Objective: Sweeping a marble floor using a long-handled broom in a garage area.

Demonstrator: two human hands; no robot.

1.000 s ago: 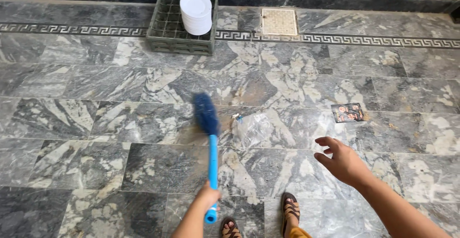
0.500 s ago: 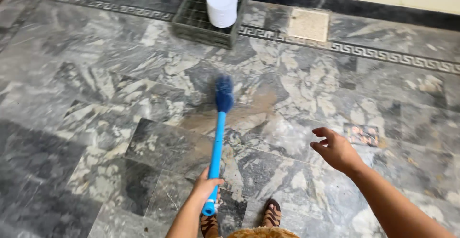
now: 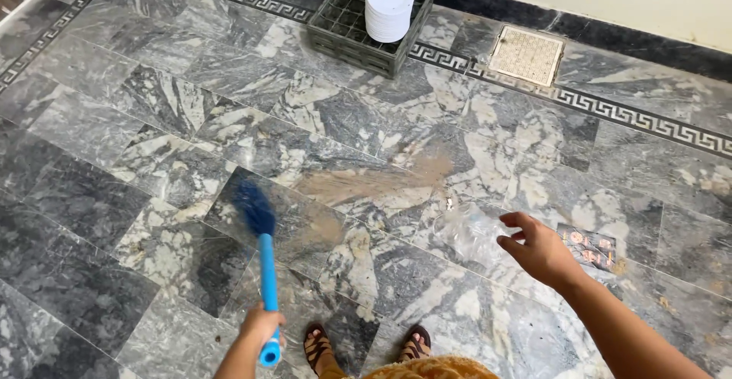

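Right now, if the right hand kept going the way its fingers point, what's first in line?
Likely the crumpled clear plastic wrapper on the marble floor, just beyond the right hand. The hand is empty and seems above the floor; depth is unclear.

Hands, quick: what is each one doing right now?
Left hand: closed around the handle of the blue brush.
Right hand: open, fingers loosely curled, holding nothing, above the marble floor.

Left hand (image 3: pixel 261 324) fisted, right hand (image 3: pixel 538 249) half-open
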